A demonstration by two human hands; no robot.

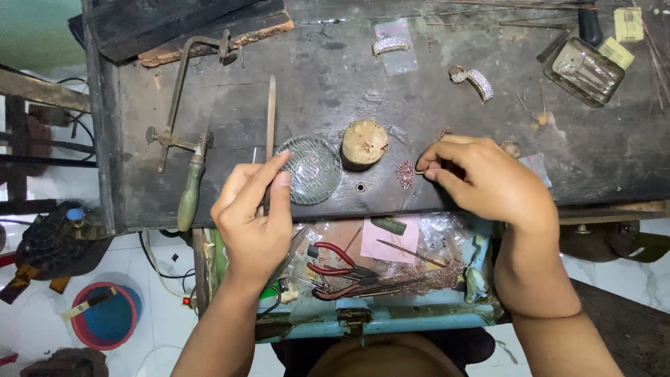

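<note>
My left hand (252,216) grips the lower end of a long thin metal file (270,115) that stands along the dark workbench (307,84), next to a round clear glass dish (311,169). My right hand (481,178) rests at the bench's front edge, fingers pinched on a small thin piece I cannot make out. A little heap of tiny reddish metal bits (405,173) lies just left of those fingers. A short round wooden block (363,144) stands between the dish and my right hand.
A jeweller's saw with a green handle (183,139) lies at the left. Two stone-set curved pieces (474,80) lie further back, with a small metal tin (585,71) at the right. An open drawer (363,269) below holds red-handled pliers and scraps.
</note>
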